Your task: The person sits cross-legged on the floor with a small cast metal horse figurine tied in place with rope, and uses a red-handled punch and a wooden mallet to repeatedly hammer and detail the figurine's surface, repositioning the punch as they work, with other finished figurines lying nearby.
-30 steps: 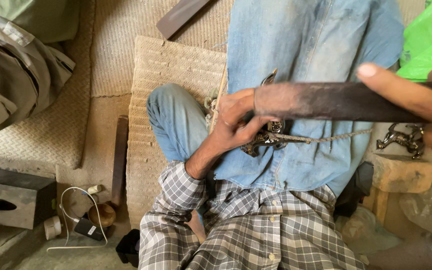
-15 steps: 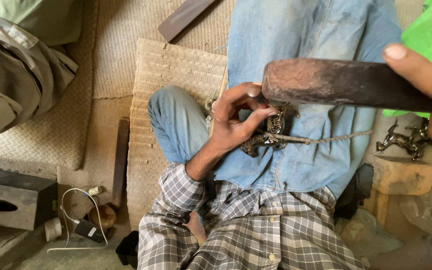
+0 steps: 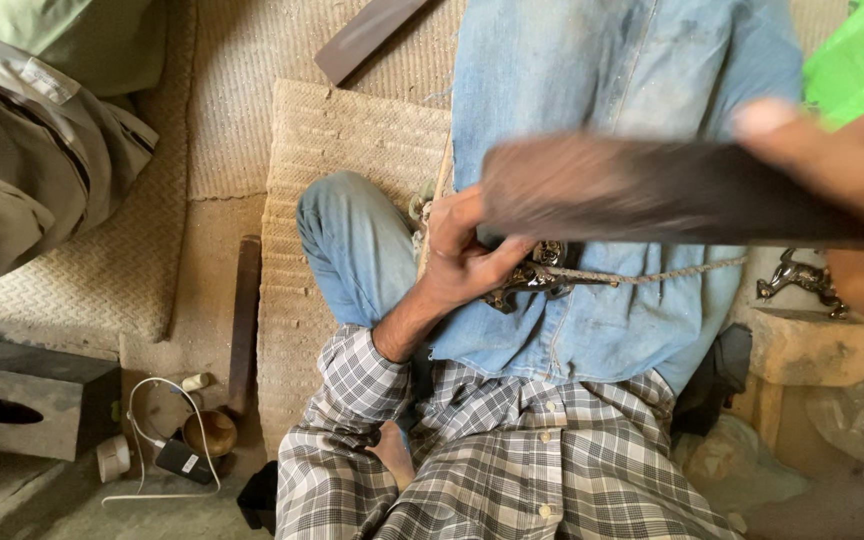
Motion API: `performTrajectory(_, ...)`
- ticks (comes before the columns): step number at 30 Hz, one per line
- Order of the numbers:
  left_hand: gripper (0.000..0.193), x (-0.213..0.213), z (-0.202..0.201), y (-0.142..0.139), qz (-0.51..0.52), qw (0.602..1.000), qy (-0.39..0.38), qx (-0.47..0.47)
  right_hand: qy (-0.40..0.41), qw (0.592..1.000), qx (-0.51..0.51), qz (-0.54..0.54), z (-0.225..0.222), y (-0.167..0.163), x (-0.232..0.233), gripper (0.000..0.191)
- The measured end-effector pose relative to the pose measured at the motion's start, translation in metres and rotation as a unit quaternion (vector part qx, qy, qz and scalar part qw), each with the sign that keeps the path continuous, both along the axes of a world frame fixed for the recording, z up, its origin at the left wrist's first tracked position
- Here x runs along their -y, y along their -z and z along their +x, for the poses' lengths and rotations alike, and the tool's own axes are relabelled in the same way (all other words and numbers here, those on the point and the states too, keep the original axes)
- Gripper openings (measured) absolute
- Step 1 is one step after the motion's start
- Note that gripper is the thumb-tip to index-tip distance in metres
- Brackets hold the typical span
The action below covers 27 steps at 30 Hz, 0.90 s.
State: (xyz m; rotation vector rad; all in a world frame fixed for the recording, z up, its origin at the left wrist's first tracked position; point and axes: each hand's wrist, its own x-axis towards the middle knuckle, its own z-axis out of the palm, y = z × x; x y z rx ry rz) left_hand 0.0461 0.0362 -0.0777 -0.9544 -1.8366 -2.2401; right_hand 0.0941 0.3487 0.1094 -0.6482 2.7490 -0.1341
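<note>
A faded blue denim cloth [image 3: 612,90] covers the lap. Below it, a grey-and-white plaid shirt [image 3: 492,450]. Left of it, tan woven mats [image 3: 342,150]. At its upper right, bright green plastic [image 3: 857,60].

Glossy dark metal figure [image 3: 537,278], rough twisted cord [image 3: 672,271], coarse woven mat [image 3: 337,150], faded denim cloth [image 3: 592,90]

1. A small floor-level craft workshop: the person sits cross-legged on woven mats [image 3: 342,150] laid over a bare dusty floor [image 3: 202,300].
2. A cast metal figure [image 3: 797,280] stands on a worn stone block [image 3: 812,345].
3. A dark file [image 3: 652,195] is in use.
</note>
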Motion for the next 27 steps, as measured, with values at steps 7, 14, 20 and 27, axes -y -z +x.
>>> performTrajectory(7,0.038,0.002,-0.002,-0.005,-0.030,1.000,-0.004,-0.009,0.024,0.992,0.049,0.118,0.002,-0.004,0.009,0.082)
performTrajectory(14,0.040,0.001,0.003,-0.003,0.127,0.979,0.004,0.158,0.023,0.998,-0.004,0.050,0.004,-0.001,0.011,0.094)
performTrajectory(20,0.042,0.064,0.041,-0.041,-0.113,0.967,-0.086,0.211,0.305,0.942,0.019,-0.142,0.060,0.035,0.051,0.088)
performTrajectory(27,0.046,0.079,0.065,-0.077,-0.344,0.915,-0.059,0.203,0.380,0.715,0.169,-0.562,0.078,0.090,0.105,0.067)
